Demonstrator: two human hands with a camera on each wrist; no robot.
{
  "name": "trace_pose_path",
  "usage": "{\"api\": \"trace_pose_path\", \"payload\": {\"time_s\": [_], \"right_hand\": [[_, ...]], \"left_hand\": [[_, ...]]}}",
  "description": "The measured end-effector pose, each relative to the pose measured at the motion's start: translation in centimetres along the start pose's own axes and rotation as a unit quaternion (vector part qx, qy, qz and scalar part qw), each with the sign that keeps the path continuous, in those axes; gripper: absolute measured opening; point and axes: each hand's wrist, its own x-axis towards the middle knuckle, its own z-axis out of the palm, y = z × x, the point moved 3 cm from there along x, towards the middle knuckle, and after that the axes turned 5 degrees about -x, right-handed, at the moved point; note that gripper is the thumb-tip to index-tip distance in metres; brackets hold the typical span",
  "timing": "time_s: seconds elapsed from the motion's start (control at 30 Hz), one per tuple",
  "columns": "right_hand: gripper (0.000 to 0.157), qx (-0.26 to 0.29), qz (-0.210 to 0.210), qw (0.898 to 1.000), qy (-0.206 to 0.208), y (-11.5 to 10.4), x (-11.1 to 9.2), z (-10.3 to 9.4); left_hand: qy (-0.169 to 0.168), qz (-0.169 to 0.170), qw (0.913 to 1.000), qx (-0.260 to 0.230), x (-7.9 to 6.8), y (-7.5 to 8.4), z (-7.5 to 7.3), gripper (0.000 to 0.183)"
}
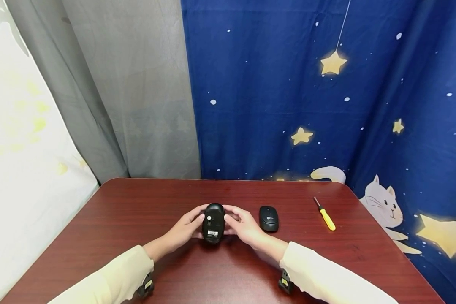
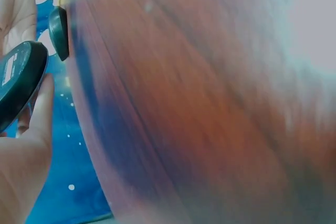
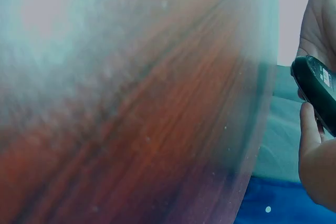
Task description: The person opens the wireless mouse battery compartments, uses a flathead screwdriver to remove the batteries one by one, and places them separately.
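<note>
Both hands hold a black computer mouse (image 1: pixel 213 228) above the table, its underside with a white label and a small round pale spot turned up toward the head camera. The left hand (image 1: pixel 183 230) grips its left side, thumb along the edge and fingers behind. On the opposite side the right hand (image 1: pixel 248 229) grips it in the same way. In the left wrist view the mouse (image 2: pixel 23 80) is partly cut off at the left edge; in the right wrist view the mouse (image 3: pixel 317 90) is cut off at the right edge.
A second black mouse (image 1: pixel 269 218) lies right side up just right of the right hand. Farther right is a screwdriver (image 1: pixel 327 219) with a yellow handle. The reddish-brown table (image 1: pixel 144 198) backs onto grey and blue star-patterned curtains (image 1: pixel 266 105).
</note>
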Motion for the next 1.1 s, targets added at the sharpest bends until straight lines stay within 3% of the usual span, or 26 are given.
{"api": "trace_pose_path", "payload": {"time_s": [0.13,0.4,0.73,0.9,1.1], "right_hand": [[0.042,0.014,0.018,1.0,-0.001,0.1,-0.4,-0.1],[0.042,0.056,0.07,0.996,-0.006,0.4,-1.3,-0.4],[0.043,0.07,0.099,0.993,-0.008,0.6,-1.9,-0.7],[0.044,0.07,0.109,0.992,-0.012,0.5,-2.3,-0.7],[0.043,0.052,0.084,0.995,-0.006,0.2,-2.4,-1.1]], "left_hand": [[0.004,-0.048,0.9969,-0.061,-0.2,-0.4,0.5,0.051],[0.004,-0.081,0.9919,-0.098,-0.5,-0.7,1.3,0.053],[-0.033,-0.06,0.9917,-0.109,-0.7,-0.6,1.8,0.054],[-0.038,-0.06,0.9923,-0.101,-1.0,-0.6,2.0,0.065],[-0.028,-0.068,0.9929,-0.093,-1.2,-0.5,2.2,0.072]]}}
